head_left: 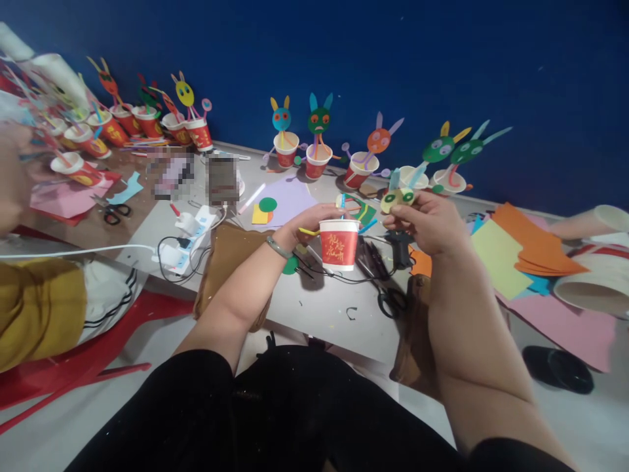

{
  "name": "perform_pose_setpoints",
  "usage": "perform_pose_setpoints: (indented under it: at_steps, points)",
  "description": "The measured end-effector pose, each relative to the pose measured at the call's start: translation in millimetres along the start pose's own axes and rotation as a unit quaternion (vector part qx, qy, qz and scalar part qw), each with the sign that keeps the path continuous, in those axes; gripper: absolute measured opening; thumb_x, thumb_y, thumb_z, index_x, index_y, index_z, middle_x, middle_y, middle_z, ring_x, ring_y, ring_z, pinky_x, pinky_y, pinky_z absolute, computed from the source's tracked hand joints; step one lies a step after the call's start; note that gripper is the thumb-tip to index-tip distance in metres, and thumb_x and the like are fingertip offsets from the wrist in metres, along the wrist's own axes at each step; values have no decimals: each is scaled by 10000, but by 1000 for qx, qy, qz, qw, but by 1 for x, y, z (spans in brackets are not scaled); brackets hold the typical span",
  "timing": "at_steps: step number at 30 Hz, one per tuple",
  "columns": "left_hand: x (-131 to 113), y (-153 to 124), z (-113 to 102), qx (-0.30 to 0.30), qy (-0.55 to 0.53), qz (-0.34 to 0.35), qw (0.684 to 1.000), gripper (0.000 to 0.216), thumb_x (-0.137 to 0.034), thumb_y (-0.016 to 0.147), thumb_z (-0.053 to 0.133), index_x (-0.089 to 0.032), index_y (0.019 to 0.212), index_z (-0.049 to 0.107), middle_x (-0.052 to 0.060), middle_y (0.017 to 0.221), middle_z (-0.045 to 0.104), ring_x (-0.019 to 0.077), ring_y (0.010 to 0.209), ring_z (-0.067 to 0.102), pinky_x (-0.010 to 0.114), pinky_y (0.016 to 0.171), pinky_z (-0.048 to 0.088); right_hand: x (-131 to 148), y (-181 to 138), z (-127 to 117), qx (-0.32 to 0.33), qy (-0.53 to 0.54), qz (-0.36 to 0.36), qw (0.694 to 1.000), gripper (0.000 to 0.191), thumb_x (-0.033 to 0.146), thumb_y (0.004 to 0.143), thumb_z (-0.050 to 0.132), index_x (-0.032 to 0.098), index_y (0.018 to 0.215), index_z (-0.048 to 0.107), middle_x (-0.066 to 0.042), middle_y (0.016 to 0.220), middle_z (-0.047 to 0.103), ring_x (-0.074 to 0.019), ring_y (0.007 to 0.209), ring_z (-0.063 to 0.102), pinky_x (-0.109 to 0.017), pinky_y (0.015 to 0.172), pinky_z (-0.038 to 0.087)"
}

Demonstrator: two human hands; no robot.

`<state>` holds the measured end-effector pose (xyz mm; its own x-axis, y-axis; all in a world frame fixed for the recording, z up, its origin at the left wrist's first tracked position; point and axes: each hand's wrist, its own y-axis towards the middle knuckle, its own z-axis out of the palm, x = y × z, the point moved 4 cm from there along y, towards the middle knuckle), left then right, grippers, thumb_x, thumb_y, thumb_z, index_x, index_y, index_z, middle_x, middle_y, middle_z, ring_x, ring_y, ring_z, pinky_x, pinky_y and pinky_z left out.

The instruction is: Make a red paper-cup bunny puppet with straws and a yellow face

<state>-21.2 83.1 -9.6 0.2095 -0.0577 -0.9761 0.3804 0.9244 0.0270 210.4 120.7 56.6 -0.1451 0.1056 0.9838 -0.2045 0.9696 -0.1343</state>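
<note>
My left hand (pixel 308 221) is closed round the rim of a red paper cup (pixel 339 244) with gold lettering, held above the low grey table (pixel 324 308). A yellow strip and a thin straw stick out at the cup's top. My right hand (pixel 428 219) pinches a yellow-green paper rabbit face (pixel 397 196) with dark eyes and a light blue ear, just right of the cup. A green bangle circles my left wrist.
Finished cup rabbits (pixel 319 141) line the blue wall. Scissors (pixel 390 301), a glue gun (pixel 400 246) and cables lie under my hands. Coloured paper sheets (pixel 521 252) lie at right, a power strip (pixel 189 246) at left. Another person's yellow sleeve (pixel 39 308) is far left.
</note>
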Motion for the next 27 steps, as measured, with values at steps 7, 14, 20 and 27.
perform_pose_setpoints:
  at_steps: [7, 14, 20, 27]
  points:
    - [-1, -1, -2, 39, 58, 3, 998, 338, -510, 982, 761, -197, 906, 860, 118, 1122, 873, 237, 1065, 801, 377, 1053, 607, 6, 22, 16, 19, 91, 6, 996, 298, 380, 880, 957, 213, 812, 719, -32, 780, 777, -156, 677, 735, -286, 668, 631]
    - [-3, -2, 8, 59, 5, -37, 998, 309, -383, 1009, 728, -155, 819, 815, 115, 1083, 878, 203, 1071, 797, 360, 1108, 565, -1, 19, 3, -54, -99, -127, 985, 389, 492, 811, 993, 200, 734, 747, 35, 522, 547, -98, 499, 454, -256, 478, 348]
    - [8, 0, 13, 65, -57, -91, 992, 235, -323, 988, 792, -135, 852, 833, 107, 1057, 877, 177, 995, 785, 350, 1069, 581, -7, 17, 16, 4, 77, -72, 994, 617, 560, 470, 1147, 222, 710, 691, 50, 556, 617, -112, 502, 592, -256, 495, 526]
    - [19, 1, 14, 79, -34, -119, 989, 337, -457, 933, 882, -133, 845, 848, 138, 1127, 898, 171, 966, 799, 300, 958, 609, -8, 10, 29, 21, 44, -67, 997, 572, 485, 507, 1138, 233, 678, 653, 23, 601, 662, -116, 521, 605, -268, 512, 518]
